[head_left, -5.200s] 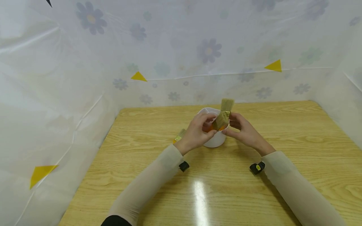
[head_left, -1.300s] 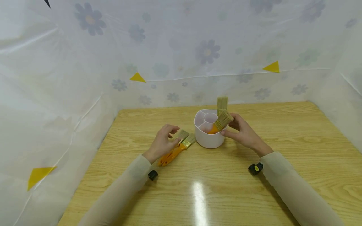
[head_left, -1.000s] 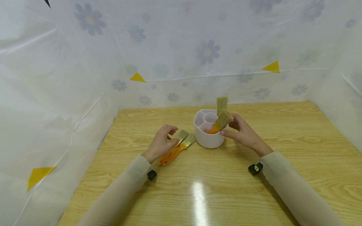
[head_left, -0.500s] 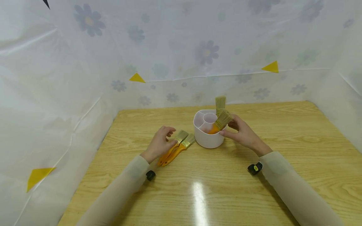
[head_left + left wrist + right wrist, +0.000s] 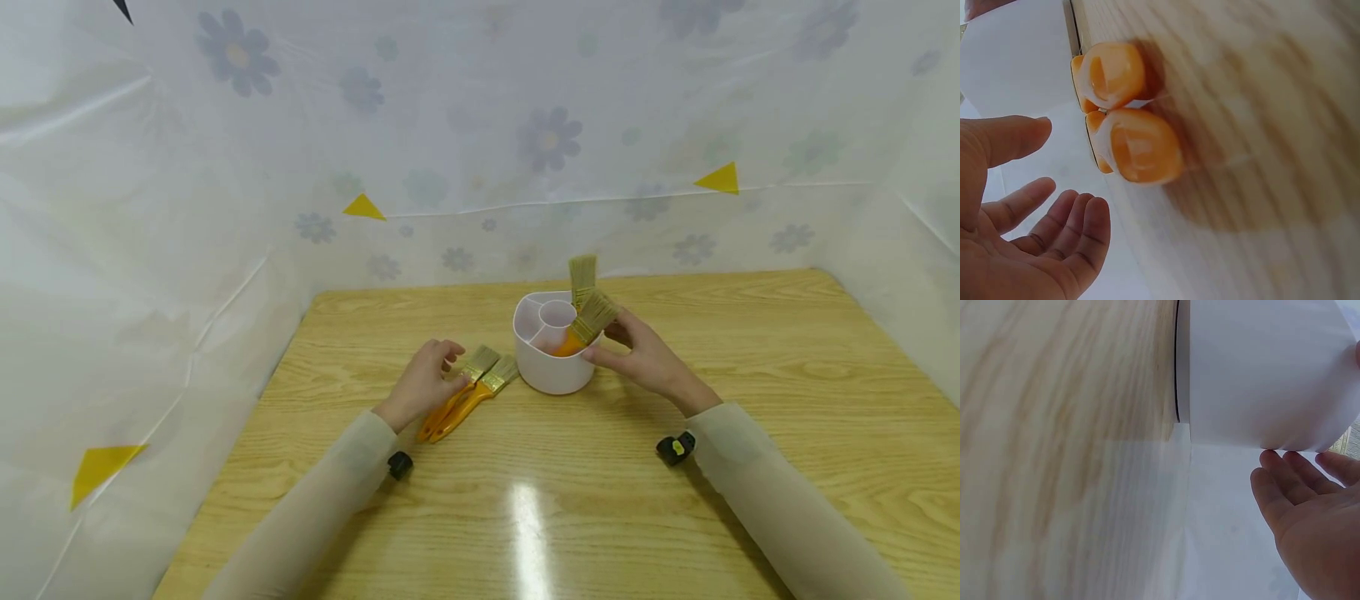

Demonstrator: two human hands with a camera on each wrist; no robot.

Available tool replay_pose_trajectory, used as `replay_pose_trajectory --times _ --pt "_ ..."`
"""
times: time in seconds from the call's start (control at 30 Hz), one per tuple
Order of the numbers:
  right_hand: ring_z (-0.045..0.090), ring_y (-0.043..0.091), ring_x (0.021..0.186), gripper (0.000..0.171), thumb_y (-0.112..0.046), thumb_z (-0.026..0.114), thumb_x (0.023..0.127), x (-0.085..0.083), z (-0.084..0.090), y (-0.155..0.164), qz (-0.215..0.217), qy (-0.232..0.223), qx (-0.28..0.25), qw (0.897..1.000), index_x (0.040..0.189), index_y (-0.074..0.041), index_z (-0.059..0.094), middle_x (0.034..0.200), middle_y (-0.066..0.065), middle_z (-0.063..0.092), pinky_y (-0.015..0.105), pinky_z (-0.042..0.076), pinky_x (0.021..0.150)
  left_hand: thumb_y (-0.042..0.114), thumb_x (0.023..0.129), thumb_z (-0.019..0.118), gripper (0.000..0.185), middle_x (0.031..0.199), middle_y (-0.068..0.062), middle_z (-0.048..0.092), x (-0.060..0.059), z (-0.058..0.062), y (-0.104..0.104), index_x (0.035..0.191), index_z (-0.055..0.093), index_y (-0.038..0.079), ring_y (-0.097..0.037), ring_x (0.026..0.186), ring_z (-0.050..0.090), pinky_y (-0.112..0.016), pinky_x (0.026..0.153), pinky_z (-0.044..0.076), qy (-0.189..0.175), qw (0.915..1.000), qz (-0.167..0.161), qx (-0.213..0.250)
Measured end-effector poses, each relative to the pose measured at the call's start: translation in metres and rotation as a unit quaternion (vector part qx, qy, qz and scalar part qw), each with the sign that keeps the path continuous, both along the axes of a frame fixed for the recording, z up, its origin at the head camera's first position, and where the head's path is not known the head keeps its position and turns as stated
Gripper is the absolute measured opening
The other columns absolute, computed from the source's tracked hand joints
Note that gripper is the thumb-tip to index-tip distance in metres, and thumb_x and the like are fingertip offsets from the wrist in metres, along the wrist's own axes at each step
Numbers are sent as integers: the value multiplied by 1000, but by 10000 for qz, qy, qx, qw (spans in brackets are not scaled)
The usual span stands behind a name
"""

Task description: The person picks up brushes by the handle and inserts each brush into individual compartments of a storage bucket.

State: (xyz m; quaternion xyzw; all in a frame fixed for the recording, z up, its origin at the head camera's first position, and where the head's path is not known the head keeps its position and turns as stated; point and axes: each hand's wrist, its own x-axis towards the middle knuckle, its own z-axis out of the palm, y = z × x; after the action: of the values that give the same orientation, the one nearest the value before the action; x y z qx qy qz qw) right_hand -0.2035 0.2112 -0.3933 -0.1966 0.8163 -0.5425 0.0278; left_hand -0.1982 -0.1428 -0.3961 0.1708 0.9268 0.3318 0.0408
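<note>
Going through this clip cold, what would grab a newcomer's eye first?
Probably the white holder on the wooden table, with two brushes poking up bristles-first and the right hand at its right side. Next, two orange-handled brushes lie left of it, near the left hand. Yellow triangles stand out on the pale backdrop.

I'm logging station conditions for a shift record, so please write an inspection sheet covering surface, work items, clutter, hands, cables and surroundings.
Surface: wood-grain table, with a bright reflection.
Work items: white divided container upright, two brushes in it, bristles up; two orange-handled brushes lying beside it.
Clutter: nothing seen.
Hands: left hand near the lying brushes, holding nothing; right hand touching the container's side.
Cables: nothing seen.
Surroundings: pale sheeting, flower-patterned at the back, with yellow triangles.
</note>
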Motion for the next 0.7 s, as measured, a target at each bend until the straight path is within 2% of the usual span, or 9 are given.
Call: replay_pose_trajectory --times 0.4,0.7 --pt "41 29 130 72 -26 71 87 1 0 0 -69 36 5 10000 147 -17 32 144 6 37 52 27 109 21 86 73 52 109 -12 54 -5 -5 -1 131 54 2 -24 94 57 -38 80 50 -161 9995 -30 -279" --pt "41 29 130 73 -27 71 87 1 1 -1 -118 -3 -3 9999 147 -14 31 143 7 38 51 27 109 21 84 74 53 108 -13 55 -6 -2 0 130 55 2 -22 89 57 -36 74 51 -392 9983 -110 -408"
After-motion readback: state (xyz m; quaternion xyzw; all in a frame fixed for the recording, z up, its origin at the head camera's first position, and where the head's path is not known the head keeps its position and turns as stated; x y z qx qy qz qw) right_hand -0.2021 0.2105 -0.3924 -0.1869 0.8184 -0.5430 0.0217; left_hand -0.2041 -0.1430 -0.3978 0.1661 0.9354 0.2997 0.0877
